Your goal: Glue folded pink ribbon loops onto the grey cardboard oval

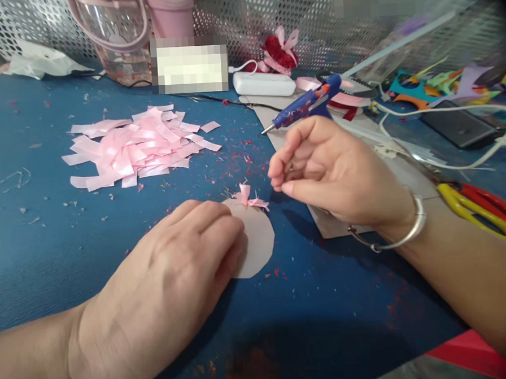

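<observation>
A pale round card disc (259,240) lies on the blue table, with a small folded piece of pink ribbon (249,198) at its far edge. My left hand (188,249) is closed over the disc's left side, gripping it; its fingertips are hidden. Above and right of the disc, my right hand (315,163) is raised with its fingers loosely curled, the thumb a little apart and nothing visible between them. Just beyond that hand rests a blue glue gun (308,104), its metal nozzle pointing left. A heap of cut pink ribbon strips (136,147) lies beyond my left hand.
Grey cardboard (326,222) lies under the glue gun. Yellow-and-red-handled scissors (470,206), a dark flat device (461,123) and white cables are at right. A clear bucket (120,49) and a white power bank-like block (264,83) stand at the back. Scraps litter the table.
</observation>
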